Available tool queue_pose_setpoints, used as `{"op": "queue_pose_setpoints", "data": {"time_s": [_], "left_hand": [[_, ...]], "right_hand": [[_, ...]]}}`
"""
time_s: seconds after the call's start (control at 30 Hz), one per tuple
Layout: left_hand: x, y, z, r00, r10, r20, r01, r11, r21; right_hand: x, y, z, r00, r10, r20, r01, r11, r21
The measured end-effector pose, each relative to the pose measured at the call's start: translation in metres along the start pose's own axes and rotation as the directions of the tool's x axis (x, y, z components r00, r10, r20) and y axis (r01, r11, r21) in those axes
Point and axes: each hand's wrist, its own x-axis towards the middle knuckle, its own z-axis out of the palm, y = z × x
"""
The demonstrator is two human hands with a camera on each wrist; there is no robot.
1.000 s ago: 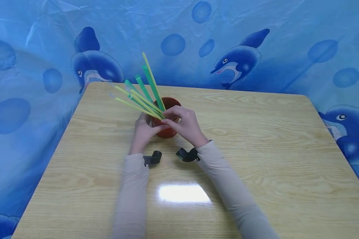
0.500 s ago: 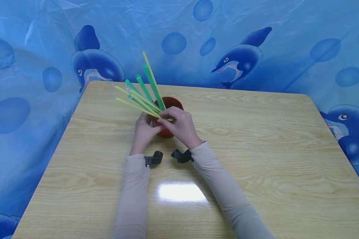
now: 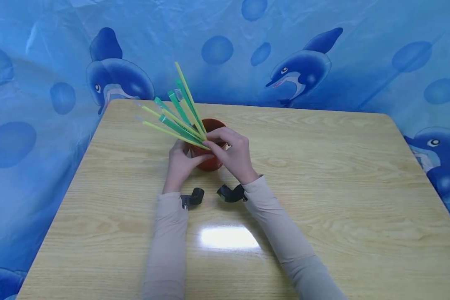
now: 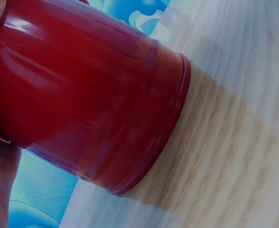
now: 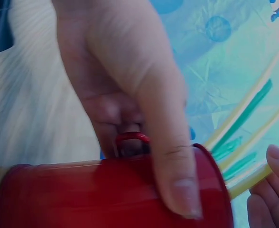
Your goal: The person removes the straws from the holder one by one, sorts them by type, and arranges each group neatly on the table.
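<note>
A glossy red metal pail-like cup (image 3: 208, 165) with a small wire loop at its side stands on the table. My left hand (image 3: 181, 164) grips it, thumb across the front; in the right wrist view that thumb (image 5: 177, 171) lies along the wall near the rim. Out of the cup fans a bunch of long yellow straws (image 3: 185, 85) and flat green strips (image 3: 174, 100); some yellow ends have clear wrapping. At the rim my right hand (image 3: 235, 152) pinches a yellow straw (image 5: 251, 182) between thumb and fingers. The cup hides the lower ends.
A light wood-grain table (image 3: 322, 187) spreads around the cup, with a bright reflection near the front. Behind it hangs a blue sheet (image 3: 232, 25) printed with dolphins. Black wrist cameras (image 3: 193, 198) stick out near each other between the forearms.
One yellow straw with a clear end has swung from the left-leaning group to a steeper tilt. My right hand shifted a little left, then back right; the left hand keeps its hold on the cup.
</note>
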Motion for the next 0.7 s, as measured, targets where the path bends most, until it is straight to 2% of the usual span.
{"op": "queue_pose_setpoints", "data": {"time_s": [0.4,0.7], "left_hand": [[0.000,-0.002,0.000,1.000,-0.031,0.006,0.031,1.000,-0.002],[0.001,-0.001,-0.002,0.998,-0.061,-0.007,0.061,0.998,0.006]], "right_hand": [[0.005,-0.008,-0.023,0.987,-0.029,-0.156,0.035,0.999,0.036],[0.010,-0.014,-0.039,0.964,0.053,-0.262,0.005,0.976,0.216]]}}
